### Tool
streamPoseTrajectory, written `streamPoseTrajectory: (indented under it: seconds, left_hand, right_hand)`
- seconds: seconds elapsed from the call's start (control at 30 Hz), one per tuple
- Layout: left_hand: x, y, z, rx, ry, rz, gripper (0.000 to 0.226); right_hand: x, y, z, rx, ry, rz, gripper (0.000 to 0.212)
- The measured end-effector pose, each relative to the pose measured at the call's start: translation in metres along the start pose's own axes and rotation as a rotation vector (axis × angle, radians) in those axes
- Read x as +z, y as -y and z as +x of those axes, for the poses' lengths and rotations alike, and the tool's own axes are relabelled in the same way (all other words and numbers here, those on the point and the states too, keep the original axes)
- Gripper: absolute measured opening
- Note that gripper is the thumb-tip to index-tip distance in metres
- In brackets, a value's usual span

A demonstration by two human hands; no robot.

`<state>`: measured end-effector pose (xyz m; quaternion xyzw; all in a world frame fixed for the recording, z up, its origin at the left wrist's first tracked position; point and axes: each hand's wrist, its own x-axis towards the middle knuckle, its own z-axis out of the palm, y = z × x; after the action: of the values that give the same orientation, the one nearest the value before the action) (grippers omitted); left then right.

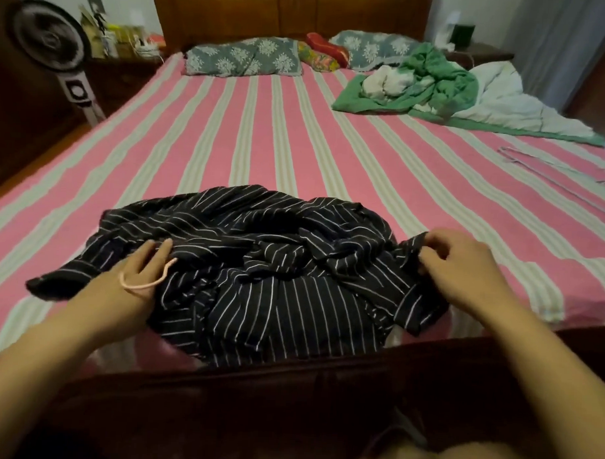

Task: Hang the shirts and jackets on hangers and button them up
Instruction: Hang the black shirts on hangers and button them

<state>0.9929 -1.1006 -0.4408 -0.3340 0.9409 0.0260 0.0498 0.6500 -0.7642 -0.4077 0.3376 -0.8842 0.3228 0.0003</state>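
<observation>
- The shirt (259, 262), dark with thin white stripes, lies crumpled at the near edge of the bed (298, 126), part of it hanging over that edge toward the person.
- Its long axis runs left to right along the near edge; a sleeve or corner trails toward the near left corner.
- The left hand (138, 271) rests on the shirt's left part, fingers fairly straight and flat on the cloth, not plainly gripping. A pink loop sits at its wrist.
- The right hand (464, 266) pinches a fold at the shirt's right end, fingers curled round the cloth.
- The shirt lies directly before both hands and between them, so either can lift it; it looks unbuttoned and not yet spread, though the bunching hides the collar.
- A wire hanger (553, 176) lies at the bed's right edge, well apart from the shirt and nearer the right hand, which would likely be the one to fetch it.
</observation>
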Motion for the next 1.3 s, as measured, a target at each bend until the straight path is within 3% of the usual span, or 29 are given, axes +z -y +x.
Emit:
streamPoseTrajectory:
  seconds: [0.13, 0.27, 0.33, 0.4, 0.5, 0.57, 0.63, 0.73, 0.87, 0.93, 1.03, 1.13, 1.2, 1.3]
  left_hand:
    - [-0.008, -0.015, -0.018, -0.098, 0.091, 0.012, 0.073]
    - [-0.035, -0.036, -0.067, -0.142, 0.341, 0.220, 0.050]
    - [-0.054, -0.061, -0.081, -0.121, 0.379, 0.285, 0.039]
    - [-0.068, -0.105, -0.079, -0.062, 0.330, 0.146, 0.032]
    - [-0.067, -0.206, -0.060, 0.062, 0.168, -0.483, 0.023]
    - [-0.046, -0.269, -0.043, 0.092, -0.001, -0.695, 0.021]
    - [-0.016, -0.319, -0.024, 0.123, -0.154, -0.657, 0.027]
    - [0.016, -0.359, -0.001, 0.100, -0.309, -0.410, 0.054]
    - [0.033, -0.366, 0.003, 0.126, -0.482, -0.303, 0.052]
    - [0.035, -0.360, 0.004, 0.225, -0.498, -0.293, 0.051]
    - [0.026, -0.347, 0.005, 0.407, -0.436, -0.183, 0.071]
    - [-0.002, -0.332, 0.002, 0.523, -0.337, -0.143, 0.058]
    - [-0.024, -0.312, 0.001, 0.509, -0.339, -0.242, 0.049]
    - [-0.054, -0.260, -0.001, 0.360, -0.384, -0.547, 0.041]
  right_hand:
    - [0.003, -0.001, -0.008, -0.064, 0.023, -0.126, 0.010]
    - [0.005, 0.001, -0.019, -0.142, -0.067, -0.082, 0.011]
    - [0.003, 0.004, -0.024, -0.180, -0.104, -0.031, 0.018]
    - [0.001, 0.004, -0.027, -0.195, -0.106, 0.021, 0.015]
    - [-0.002, 0.002, -0.027, -0.168, -0.113, 0.100, 0.010]
    - [-0.005, 0.000, -0.026, -0.134, -0.145, 0.146, 0.006]
    - [-0.010, -0.005, -0.024, -0.068, -0.198, 0.181, 0.012]
    - [-0.016, -0.020, -0.023, 0.064, -0.233, 0.237, 0.029]
    - [-0.020, -0.042, -0.020, 0.030, -0.139, 0.152, 0.054]
    - [-0.020, -0.049, -0.016, 0.003, -0.126, 0.099, 0.040]
    - [-0.018, -0.052, -0.011, -0.051, -0.105, 0.053, 0.030]
    - [-0.010, -0.047, -0.010, -0.128, -0.134, -0.045, 0.022]
    - [-0.008, -0.037, -0.011, -0.209, -0.211, -0.059, 0.018]
    - [-0.007, -0.011, -0.016, -0.499, -0.218, -0.014, 0.019]
